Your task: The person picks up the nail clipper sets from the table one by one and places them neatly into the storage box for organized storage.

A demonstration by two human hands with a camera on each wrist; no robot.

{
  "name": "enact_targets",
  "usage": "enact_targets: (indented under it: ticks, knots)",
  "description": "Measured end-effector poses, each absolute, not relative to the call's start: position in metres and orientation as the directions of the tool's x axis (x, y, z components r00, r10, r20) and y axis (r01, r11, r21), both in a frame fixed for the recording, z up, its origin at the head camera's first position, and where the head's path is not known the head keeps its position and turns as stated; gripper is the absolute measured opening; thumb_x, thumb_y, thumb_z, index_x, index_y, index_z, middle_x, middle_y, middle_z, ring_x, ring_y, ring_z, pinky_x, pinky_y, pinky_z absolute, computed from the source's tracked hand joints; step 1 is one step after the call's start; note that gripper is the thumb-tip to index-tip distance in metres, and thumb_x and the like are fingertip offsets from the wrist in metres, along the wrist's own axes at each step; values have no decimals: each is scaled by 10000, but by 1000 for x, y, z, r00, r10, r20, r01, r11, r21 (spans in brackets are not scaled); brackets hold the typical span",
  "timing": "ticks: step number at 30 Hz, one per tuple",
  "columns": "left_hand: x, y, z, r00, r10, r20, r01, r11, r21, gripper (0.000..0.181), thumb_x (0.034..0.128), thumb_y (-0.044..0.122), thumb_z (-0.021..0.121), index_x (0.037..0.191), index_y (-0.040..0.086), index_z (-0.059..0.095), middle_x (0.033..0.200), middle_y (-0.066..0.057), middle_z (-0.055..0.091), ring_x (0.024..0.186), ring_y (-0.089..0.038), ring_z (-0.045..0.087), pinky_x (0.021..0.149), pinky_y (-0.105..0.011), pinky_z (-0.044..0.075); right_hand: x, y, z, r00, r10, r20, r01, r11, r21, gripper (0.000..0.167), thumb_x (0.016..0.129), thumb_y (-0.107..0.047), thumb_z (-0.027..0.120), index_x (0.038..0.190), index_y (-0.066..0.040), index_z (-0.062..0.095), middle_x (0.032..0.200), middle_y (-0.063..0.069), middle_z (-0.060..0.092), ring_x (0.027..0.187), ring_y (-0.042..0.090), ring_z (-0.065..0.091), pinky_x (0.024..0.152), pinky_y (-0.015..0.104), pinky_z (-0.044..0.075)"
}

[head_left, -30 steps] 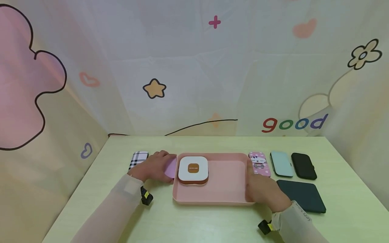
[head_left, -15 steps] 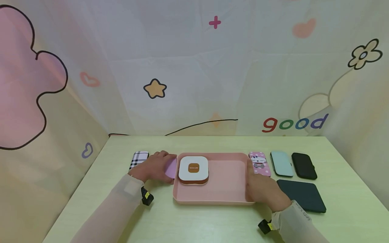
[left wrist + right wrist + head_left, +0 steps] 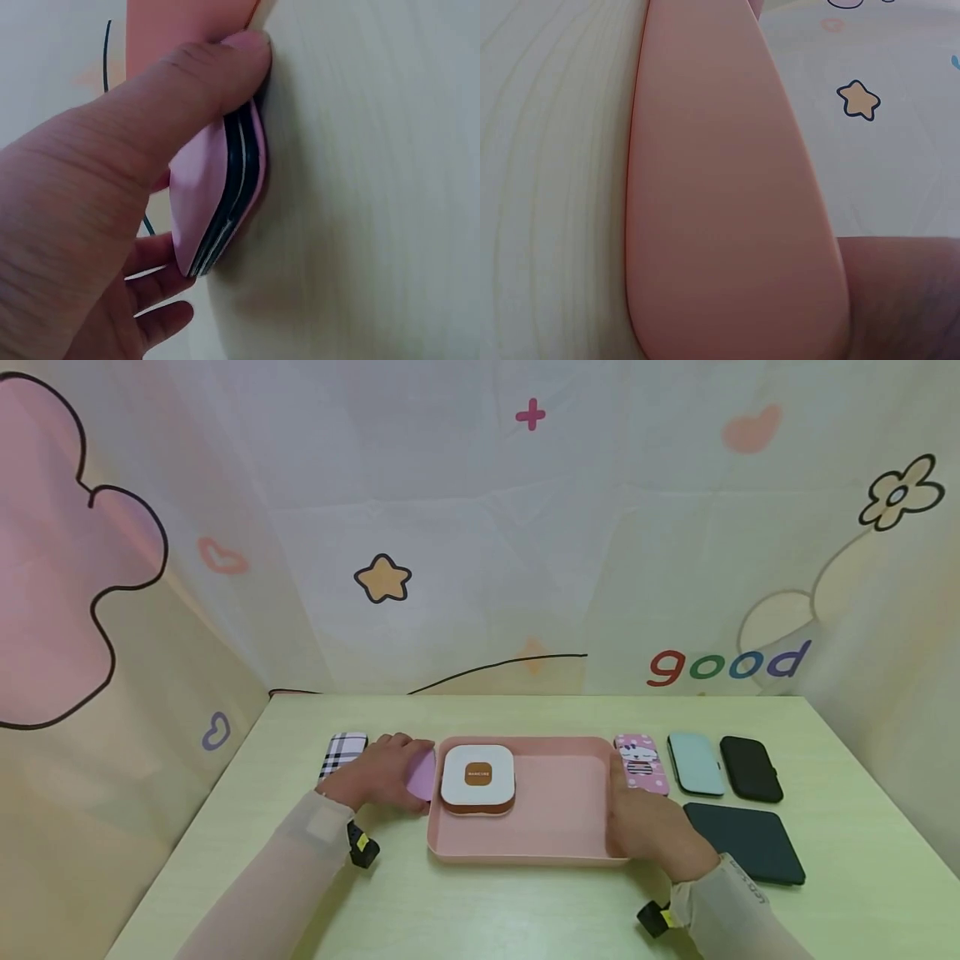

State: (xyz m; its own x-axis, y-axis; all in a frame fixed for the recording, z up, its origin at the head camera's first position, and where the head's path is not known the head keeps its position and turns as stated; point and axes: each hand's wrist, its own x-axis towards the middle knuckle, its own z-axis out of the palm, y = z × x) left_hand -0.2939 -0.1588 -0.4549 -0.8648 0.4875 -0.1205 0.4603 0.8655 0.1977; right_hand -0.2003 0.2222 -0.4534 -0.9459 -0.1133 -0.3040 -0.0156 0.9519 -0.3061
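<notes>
My left hand (image 3: 384,771) holds a pink clamshell case (image 3: 201,191) against the outside of the tray's left end. The left wrist view shows the thumb on one face and the case's dark seam with metal edging; some fingers are hidden behind it. My right hand (image 3: 651,827) lies at the right end of the pink tray (image 3: 558,806), index finger straight along the rim; its other fingers are hidden. In the right wrist view the tray's side wall (image 3: 727,187) covers most of the picture. A white-and-brown case (image 3: 477,777) with a "MANICURE" label sits in the tray's left half.
A plaid case (image 3: 345,752) lies beyond my left wrist. Right of the tray are a pink cartoon case (image 3: 640,762), a mint case (image 3: 695,763) and a black case (image 3: 751,769). A larger dark flat case (image 3: 746,843) lies beside my right wrist. A printed curtain (image 3: 480,527) hangs behind.
</notes>
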Motion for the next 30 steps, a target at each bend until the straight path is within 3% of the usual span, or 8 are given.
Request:
enact_targets:
  ticks: [12, 20, 30]
  knots:
    - [-292, -165, -451, -868, 490, -82, 473, 865, 168, 944, 697, 615, 790, 1474, 174, 486, 1343, -76, 564, 1178, -264, 498, 959, -448, 467, -200, 223, -453, -947, -115, -301, -14, 949, -316, 887, 965, -179, 488, 1581, -33, -134, 581, 29, 494, 443, 161, 358, 445, 287, 234]
    - [-291, -172, -433, -882, 470, -20, 461, 873, 160, 934, 708, 608, 787, 1474, 166, 486, 1341, -104, 557, 1179, -284, 498, 969, -476, 458, -199, 224, -454, -955, -126, -268, -20, 931, -364, 960, 929, -150, 522, 1557, -8, -189, 568, 9, 469, 448, 147, 326, 449, 292, 216]
    - [-289, -168, -418, -881, 473, 23, 470, 869, 154, 965, 701, 637, 773, 1494, 178, 468, 1365, -98, 549, 1201, -283, 492, 968, -477, 466, -196, 223, -449, -941, -114, -318, 23, 918, -396, 1023, 912, -128, 564, 1549, -40, -231, 587, 25, 474, 466, 156, 333, 452, 286, 225]
